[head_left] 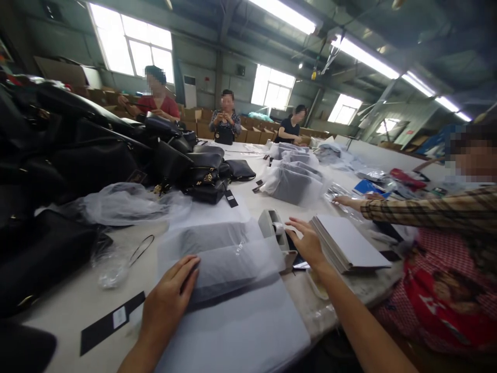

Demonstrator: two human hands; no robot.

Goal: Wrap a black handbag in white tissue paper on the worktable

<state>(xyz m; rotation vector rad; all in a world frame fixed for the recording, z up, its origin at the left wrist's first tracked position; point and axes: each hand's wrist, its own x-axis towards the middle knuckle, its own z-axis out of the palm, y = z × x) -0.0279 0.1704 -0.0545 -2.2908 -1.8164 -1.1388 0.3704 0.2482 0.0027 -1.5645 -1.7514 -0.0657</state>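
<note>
A dark item wrapped in translucent white tissue paper [229, 264] lies before me on larger white sheets [240, 331]. My left hand [171, 292] rests on the near left part of this wrapping, fingers lying on the paper and holding nothing. Just right of the package stands a pale tape dispenser [267, 224]. At its right side my right hand [306, 241] reaches with fingers apart, the fingertips close to the tape roll; whether they touch it I cannot tell. Beside my left forearm lies a black tag [97, 327] with a white label.
Black handbags [104, 160] are heaped at the left, with clear plastic [128, 204] beside them. Several wrapped bags [293, 181] stand farther back. A stack of white boards [351, 238] borders my right hand. A co-worker's plaid sleeve [423, 210] extends from the right; other people work across the table.
</note>
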